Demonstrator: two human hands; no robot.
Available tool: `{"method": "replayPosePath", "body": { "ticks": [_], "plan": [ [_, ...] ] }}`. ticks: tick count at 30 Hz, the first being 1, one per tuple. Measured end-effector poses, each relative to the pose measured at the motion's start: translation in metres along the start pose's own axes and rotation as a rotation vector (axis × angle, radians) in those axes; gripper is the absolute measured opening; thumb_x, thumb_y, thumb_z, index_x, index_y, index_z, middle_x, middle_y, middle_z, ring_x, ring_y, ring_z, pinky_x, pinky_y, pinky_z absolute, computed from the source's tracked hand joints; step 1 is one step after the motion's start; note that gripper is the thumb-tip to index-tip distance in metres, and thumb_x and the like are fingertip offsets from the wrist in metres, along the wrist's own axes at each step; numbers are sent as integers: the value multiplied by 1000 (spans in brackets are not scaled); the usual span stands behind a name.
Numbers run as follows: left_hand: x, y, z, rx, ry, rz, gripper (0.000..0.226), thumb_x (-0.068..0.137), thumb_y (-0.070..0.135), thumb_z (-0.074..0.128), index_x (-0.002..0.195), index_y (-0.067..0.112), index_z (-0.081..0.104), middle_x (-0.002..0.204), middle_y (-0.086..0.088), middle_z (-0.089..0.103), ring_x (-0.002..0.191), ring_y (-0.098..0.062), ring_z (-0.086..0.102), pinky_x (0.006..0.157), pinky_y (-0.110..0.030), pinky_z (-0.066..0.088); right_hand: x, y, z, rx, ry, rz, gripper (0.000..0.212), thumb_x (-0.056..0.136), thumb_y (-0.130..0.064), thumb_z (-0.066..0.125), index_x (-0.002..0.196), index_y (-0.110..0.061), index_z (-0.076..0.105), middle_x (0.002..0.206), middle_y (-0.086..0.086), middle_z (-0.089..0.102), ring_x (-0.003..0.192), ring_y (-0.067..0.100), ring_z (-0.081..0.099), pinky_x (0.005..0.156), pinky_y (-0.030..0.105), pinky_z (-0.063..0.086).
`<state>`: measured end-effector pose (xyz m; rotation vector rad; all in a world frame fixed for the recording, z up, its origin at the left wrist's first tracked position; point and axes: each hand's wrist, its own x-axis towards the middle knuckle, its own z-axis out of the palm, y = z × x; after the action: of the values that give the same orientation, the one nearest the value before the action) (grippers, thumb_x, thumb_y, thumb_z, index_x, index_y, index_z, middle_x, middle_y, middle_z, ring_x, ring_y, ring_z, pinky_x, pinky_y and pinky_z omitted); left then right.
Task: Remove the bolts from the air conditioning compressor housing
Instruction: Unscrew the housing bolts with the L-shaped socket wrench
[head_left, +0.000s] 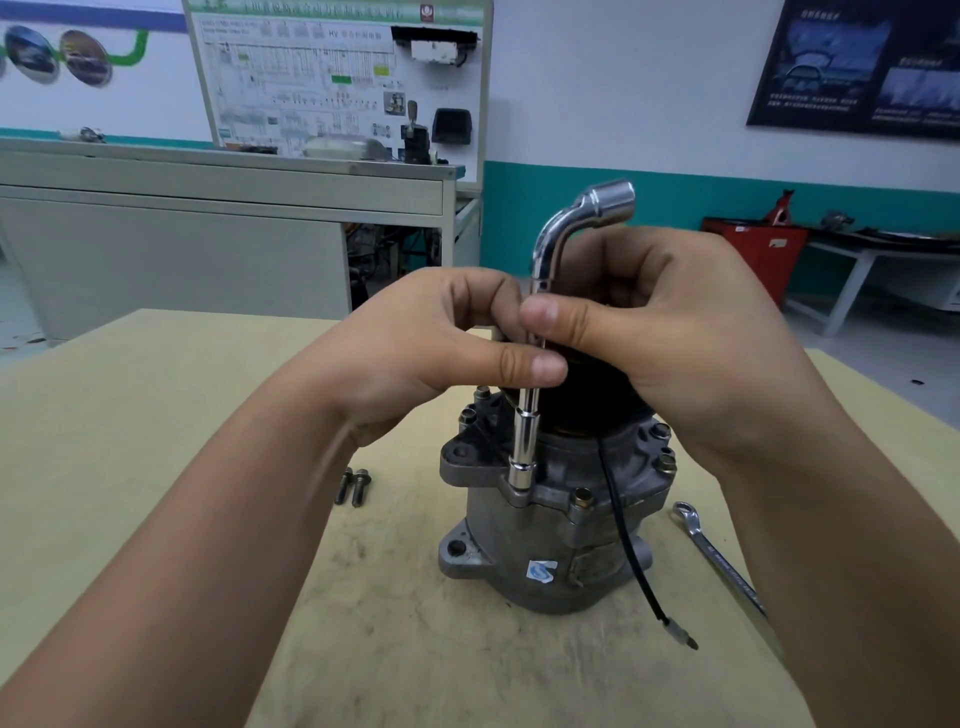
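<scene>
Left hand (441, 338): pinches L-shaped socket wrench (535, 364) shaft above compressor (545, 519).
Right hand (665, 332): fingers curl round same shaft.
Loose bolts (352, 487): left of compressor.

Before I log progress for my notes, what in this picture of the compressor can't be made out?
All in the head view:
1. What the socket wrench sits on: its lower socket covers it.
2. Top of the compressor: behind the left hand and right hand.
3. Near end of the spanner: behind the right forearm.
4. Wall chart text: too blurred.
</scene>
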<state>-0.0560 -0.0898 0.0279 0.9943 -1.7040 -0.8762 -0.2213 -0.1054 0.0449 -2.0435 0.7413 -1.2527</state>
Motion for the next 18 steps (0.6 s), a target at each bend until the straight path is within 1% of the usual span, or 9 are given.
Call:
{"method": "replayPosePath", "body": {
  "ticks": [2,4,5,7,9,11,14,16,18],
  "plan": [
    [0,0,0,-16,16,-3,36,58,12,75,81,-10,57,82,-5,65,83,-16,61,81,-29,50,0,1,-1,-14,-8,-6,12,73,-23,78,75,-17,69,75,7,70,75,26,67,73,47,56],
    [-1,0,-1,-40,-5,-5,22,61,10,74,80,3,70,89,-6,69,90,-18,63,88,-29,51,1,1,-2,-36,-22,-17,8,77,-22,75,80,-17,69,77,4,69,75,21,66,72,41,56],
    [-1,0,-2,-42,-16,-7,23,61,10,76,83,6,73,94,-8,71,95,-19,64,93,-31,49,1,1,-2,-47,-28,-22,8,78,-22,74,82,-18,69,78,1,68,76,18,66,73,38,55],
    [-2,-1,-4,-34,-34,-12,30,63,14,78,91,4,72,101,-8,71,102,-21,63,100,-37,46,2,0,-3,-60,-36,-24,10,80,-21,72,88,-15,70,82,-1,67,81,16,65,78,39,54],
    [-2,-2,-4,-45,-55,-22,28,68,14,75,95,7,73,101,-3,73,105,-19,64,103,-38,44,3,0,-3,-61,-52,-38,10,82,-17,70,90,-11,71,84,-2,66,84,16,64,82,41,53],
    [-2,-2,-4,-57,-61,-20,26,72,16,67,96,11,73,101,-1,73,105,-19,64,104,-38,43,3,0,-3,-66,-70,-59,8,84,-14,68,89,-10,71,84,-3,64,85,14,63,82,37,52],
    [-1,-4,-4,-47,-27,-15,29,70,18,66,95,3,71,98,-6,73,102,-20,64,102,-41,43,4,1,-4,-48,-79,-57,9,84,-13,67,91,-9,71,85,-4,64,85,12,63,79,30,51],
    [0,-7,-5,-31,-5,-17,40,69,17,67,99,-8,66,104,-15,71,107,-28,64,103,-41,44,3,2,-5,-45,-78,-40,11,83,-16,69,92,-10,72,85,-4,65,85,12,64,77,29,52],
    [0,-8,-5,-27,-2,-22,46,67,17,68,101,-14,62,108,-19,68,110,-30,62,103,-40,45,1,2,-7,-33,-83,-24,15,79,-21,74,92,-15,72,84,-1,68,81,14,66,75,31,55]
  ]
}}
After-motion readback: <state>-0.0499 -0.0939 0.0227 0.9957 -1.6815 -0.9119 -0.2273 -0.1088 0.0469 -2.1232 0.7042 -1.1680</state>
